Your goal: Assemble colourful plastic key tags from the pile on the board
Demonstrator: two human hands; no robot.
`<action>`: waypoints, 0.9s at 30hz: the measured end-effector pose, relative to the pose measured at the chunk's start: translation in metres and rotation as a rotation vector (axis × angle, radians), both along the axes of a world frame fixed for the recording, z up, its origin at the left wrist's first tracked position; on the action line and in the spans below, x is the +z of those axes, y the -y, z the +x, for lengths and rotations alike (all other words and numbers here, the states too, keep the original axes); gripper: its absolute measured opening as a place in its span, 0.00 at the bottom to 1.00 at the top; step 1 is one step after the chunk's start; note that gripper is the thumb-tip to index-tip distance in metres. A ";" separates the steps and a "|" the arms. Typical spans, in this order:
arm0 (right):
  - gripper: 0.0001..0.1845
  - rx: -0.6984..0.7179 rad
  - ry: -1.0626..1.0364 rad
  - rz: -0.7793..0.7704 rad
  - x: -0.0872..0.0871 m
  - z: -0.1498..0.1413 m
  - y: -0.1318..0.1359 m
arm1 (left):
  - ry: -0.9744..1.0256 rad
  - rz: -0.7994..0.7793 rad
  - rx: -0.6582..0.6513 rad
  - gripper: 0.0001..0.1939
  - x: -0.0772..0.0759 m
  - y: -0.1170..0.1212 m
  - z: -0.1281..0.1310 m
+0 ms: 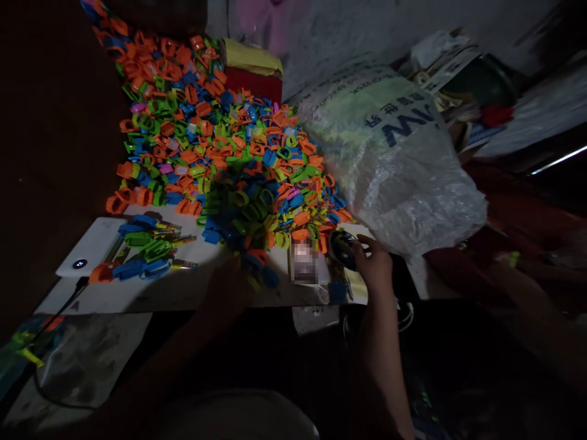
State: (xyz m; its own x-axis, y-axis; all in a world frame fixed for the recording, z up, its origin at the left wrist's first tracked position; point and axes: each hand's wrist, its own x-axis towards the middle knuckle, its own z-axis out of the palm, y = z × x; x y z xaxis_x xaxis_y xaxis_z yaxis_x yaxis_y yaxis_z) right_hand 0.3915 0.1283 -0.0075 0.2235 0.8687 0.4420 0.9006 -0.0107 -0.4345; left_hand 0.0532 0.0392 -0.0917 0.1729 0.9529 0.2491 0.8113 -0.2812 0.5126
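Note:
My right hand (375, 263) is closed at the edge of a glossy black rounded object (343, 248), whose exact kind I cannot make out. Deep shadow and blur cover my left hand (227, 282) at the table's front edge, so its fingers do not show clearly. Orange and blue plastic pieces (257, 261) are right beside its fingertips. Between the hands lies a flat item (304, 261) with a blurred-out picture. Beyond both hands spreads a large heap of small orange, green, blue and yellow plastic pieces (215, 140), many shaped like little watch straps.
A white power bank (89, 247) with a black cable (64, 311) lies at the left, beside several separated pieces with patterned sticks (153, 244). A big translucent plastic bag (398, 165) stands at the right. Another person's arm (527, 293) shows at far right.

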 end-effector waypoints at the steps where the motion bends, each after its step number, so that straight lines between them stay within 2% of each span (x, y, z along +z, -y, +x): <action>1: 0.23 0.015 0.008 0.006 0.000 0.000 0.001 | -0.036 -0.004 -0.003 0.20 0.000 0.001 -0.001; 3: 0.23 0.082 0.000 0.003 -0.006 -0.013 0.006 | -0.130 -0.022 -0.010 0.23 0.000 0.001 -0.001; 7: 0.16 0.299 0.021 -0.087 -0.030 -0.068 0.016 | -0.215 -0.047 -0.001 0.27 -0.001 -0.001 0.004; 10: 0.16 0.329 0.149 -0.171 -0.043 -0.107 0.015 | -0.216 -0.052 -0.029 0.32 -0.009 -0.003 0.005; 13: 0.20 0.343 0.320 -0.286 -0.047 -0.131 0.008 | -0.195 -0.029 -0.052 0.29 -0.021 -0.004 -0.003; 17: 0.16 0.365 0.424 -0.335 -0.044 -0.147 0.005 | -0.107 0.050 -0.119 0.27 -0.035 0.000 -0.022; 20: 0.13 0.412 0.416 -0.313 -0.043 -0.150 0.010 | 0.043 0.093 -0.056 0.28 -0.042 0.009 -0.033; 23: 0.13 0.445 0.326 -0.289 -0.041 -0.149 0.016 | 0.224 0.040 0.026 0.30 -0.043 0.017 -0.040; 27: 0.11 0.524 0.120 -0.231 -0.031 -0.145 0.015 | 0.381 -0.036 0.015 0.28 -0.035 0.022 -0.044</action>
